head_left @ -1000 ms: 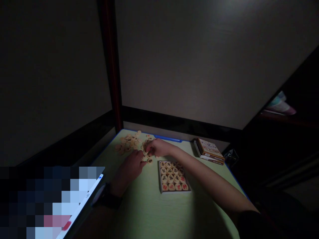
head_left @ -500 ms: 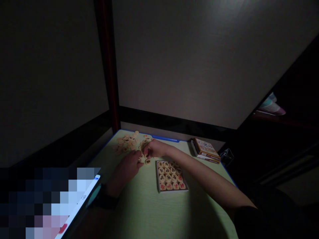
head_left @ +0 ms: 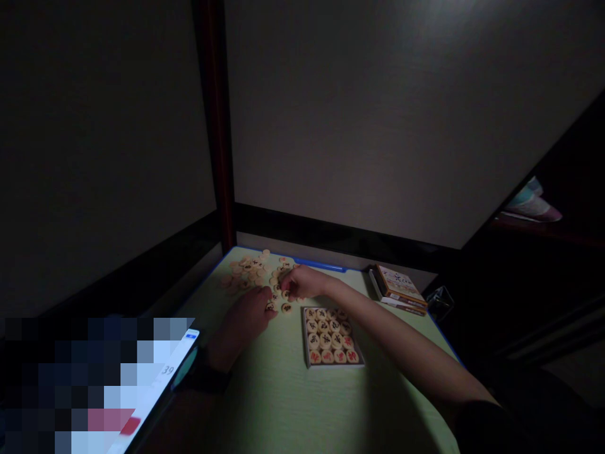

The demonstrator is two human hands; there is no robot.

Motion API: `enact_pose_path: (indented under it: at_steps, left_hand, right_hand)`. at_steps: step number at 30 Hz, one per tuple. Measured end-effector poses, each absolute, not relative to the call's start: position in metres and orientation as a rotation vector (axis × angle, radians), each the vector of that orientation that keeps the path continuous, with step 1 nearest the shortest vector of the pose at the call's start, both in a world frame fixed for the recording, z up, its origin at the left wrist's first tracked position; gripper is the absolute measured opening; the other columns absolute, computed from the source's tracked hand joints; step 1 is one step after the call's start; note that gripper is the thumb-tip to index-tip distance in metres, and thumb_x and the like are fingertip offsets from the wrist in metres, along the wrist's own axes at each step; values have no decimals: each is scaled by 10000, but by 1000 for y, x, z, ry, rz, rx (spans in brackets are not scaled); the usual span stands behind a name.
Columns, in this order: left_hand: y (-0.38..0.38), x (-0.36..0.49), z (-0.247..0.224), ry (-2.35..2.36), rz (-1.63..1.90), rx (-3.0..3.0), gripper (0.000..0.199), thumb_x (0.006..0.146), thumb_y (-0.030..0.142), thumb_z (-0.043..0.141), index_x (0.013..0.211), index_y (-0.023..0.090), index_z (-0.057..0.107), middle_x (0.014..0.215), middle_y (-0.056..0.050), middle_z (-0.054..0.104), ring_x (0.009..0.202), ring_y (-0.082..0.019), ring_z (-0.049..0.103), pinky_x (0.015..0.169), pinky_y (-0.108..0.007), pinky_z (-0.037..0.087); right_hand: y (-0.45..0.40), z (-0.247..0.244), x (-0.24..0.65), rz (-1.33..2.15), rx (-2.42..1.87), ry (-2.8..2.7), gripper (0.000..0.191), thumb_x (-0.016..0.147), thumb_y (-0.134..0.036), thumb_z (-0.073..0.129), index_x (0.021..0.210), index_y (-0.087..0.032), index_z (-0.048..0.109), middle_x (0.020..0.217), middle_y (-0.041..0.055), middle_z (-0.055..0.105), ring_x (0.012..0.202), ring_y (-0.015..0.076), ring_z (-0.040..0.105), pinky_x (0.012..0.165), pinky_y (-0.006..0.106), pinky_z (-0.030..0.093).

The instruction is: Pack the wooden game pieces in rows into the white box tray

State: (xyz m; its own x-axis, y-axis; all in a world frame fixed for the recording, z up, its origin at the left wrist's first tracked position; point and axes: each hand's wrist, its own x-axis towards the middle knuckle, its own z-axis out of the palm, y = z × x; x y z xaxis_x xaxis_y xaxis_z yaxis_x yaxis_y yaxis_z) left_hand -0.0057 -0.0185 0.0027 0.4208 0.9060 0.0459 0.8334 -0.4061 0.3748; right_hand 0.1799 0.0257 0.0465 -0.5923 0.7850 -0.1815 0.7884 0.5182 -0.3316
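Note:
Round wooden xiangqi pieces lie heaped at the table's far left corner, and several spread toward my hands. My left hand, dark in shadow, is closed with a piece between thumb and fingers. Just beyond it to the right, my right hand reaches in with its fingers curled closed among the pieces; what they grip is hidden. One loose piece lies below my right fingertips. A shallow box filled with rows of pieces, black-marked and red-marked, sits partly under my right forearm.
The green table has a blue edge and stands against the walls. Stacked boxes lie at its right back side. A lit phone screen is at the lower left, beside the watch on my left wrist.
The whole view has shifted slightly, so everything sits a little further right. Both hands stay among the pieces in nearly the same pose, and the box's contents look unchanged.

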Motion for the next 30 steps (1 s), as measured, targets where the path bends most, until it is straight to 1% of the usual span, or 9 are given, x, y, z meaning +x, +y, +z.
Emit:
enact_pose_path:
  at_steps: [2, 5, 7, 9, 13, 17, 21, 25, 30]
  left_hand:
    - [-20, -5, 4, 1509, 345, 2385, 152, 829, 179, 655, 979, 165, 645, 1067, -107, 696, 1022, -237, 640, 883, -313, 448]
    - [-20, -5, 4, 1521, 356, 2398, 135, 824, 185, 655, 958, 168, 652, 1058, -107, 700, 1020, -238, 642, 882, -315, 449]
    - [-19, -5, 3, 1531, 359, 2396, 144, 820, 194, 655, 961, 164, 656, 1056, -111, 701, 1016, -242, 645, 884, -321, 451]
    - [-17, -5, 1, 1534, 357, 2393, 160, 817, 203, 655, 972, 162, 656, 1054, -116, 700, 1016, -247, 647, 888, -330, 455]
    - [-16, -5, -3, 1518, 379, 2409, 134, 816, 204, 655, 945, 165, 646, 1039, -118, 697, 1020, -263, 644, 892, -348, 460]
    - [-16, -5, -8, 1518, 441, 2419, 106, 818, 188, 649, 922, 171, 639, 1033, -111, 695, 1014, -269, 649, 882, -346, 466]
    - [-14, -6, -12, 1531, 453, 2434, 114, 818, 195, 643, 929, 169, 646, 1042, -111, 700, 1011, -278, 651, 892, -353, 472]
    - [-12, -6, -13, 1502, 460, 2414, 164, 812, 189, 642, 972, 153, 651, 1058, -118, 703, 1015, -274, 649, 903, -341, 475]
    - [-11, -6, -10, 1504, 411, 2388, 258, 825, 199, 628, 1076, 141, 635, 1122, -123, 693, 1057, -272, 635, 949, -362, 463]
  right_hand:
    - [25, 45, 178, -522, 1387, 2722, 159, 714, -40, 762, 840, -135, 744, 677, -30, 675, 664, 110, 606, 651, 201, 390]
    - [23, 44, 176, -292, 1355, 2699, 68, 776, -86, 707, 799, -135, 748, 739, 33, 721, 707, 144, 624, 668, 223, 397]
    - [22, 46, 176, -153, 1360, 2677, 82, 802, -117, 669, 786, -138, 747, 770, 68, 738, 720, 166, 629, 657, 241, 390]
    - [22, 50, 177, -102, 1377, 2667, 102, 822, -143, 646, 805, -141, 747, 803, 84, 747, 726, 173, 627, 637, 245, 379]
    - [24, 60, 185, -177, 1444, 2678, 108, 833, -166, 644, 835, -148, 751, 806, 59, 742, 709, 149, 615, 631, 232, 366]
    - [24, 65, 191, -267, 1542, 2680, 108, 815, -140, 650, 852, -136, 751, 787, 40, 726, 717, 136, 614, 640, 219, 371]
    - [19, 64, 193, -306, 1523, 2704, 105, 799, -122, 640, 833, -136, 739, 766, 26, 707, 707, 129, 594, 645, 220, 373]
    - [13, 62, 195, -343, 1509, 2754, 120, 766, -95, 642, 830, -146, 730, 759, 7, 691, 682, 114, 561, 642, 215, 374]
    - [8, 64, 198, -445, 1539, 2768, 185, 725, -39, 660, 869, -131, 731, 780, 6, 688, 688, 109, 573, 644, 201, 389]
